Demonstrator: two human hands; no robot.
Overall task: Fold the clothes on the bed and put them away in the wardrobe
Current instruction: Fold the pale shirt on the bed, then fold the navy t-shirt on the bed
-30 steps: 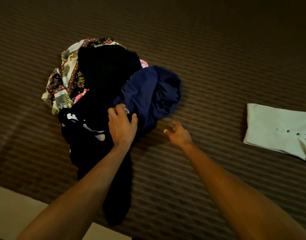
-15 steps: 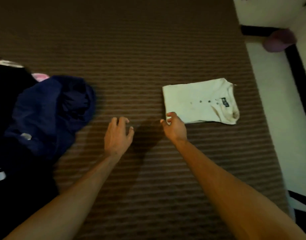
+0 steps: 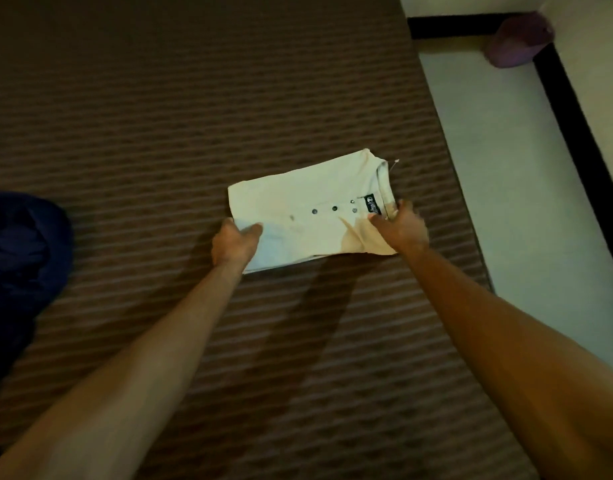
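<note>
Folded white polo shirt (image 3: 308, 216) lies flat on the brown striped bed (image 3: 194, 116), near its right edge, with the collar turned toward the pale floor (image 3: 499, 174). Both hands hold it. The left hand (image 3: 234, 245) pinches the near left corner, thumb on top and fingers tucked beneath. The right hand (image 3: 400, 226) grasps the collar end, its fingers curled around the fabric edge.

The step in hand looks like lifting the folded shirt to carry it to the wardrobe. To do this well, slide both hands fully under the layers, raise both ends together and keep the shirt level, so the folds do not slip apart.

A small dark label (image 3: 373, 204) sits inside the collar; its writing is too small to read. Three dark buttons run below it.

A crumpled navy garment (image 3: 24, 244) waits unfolded at the left edge of the view, well apart from the shirt.
</note>
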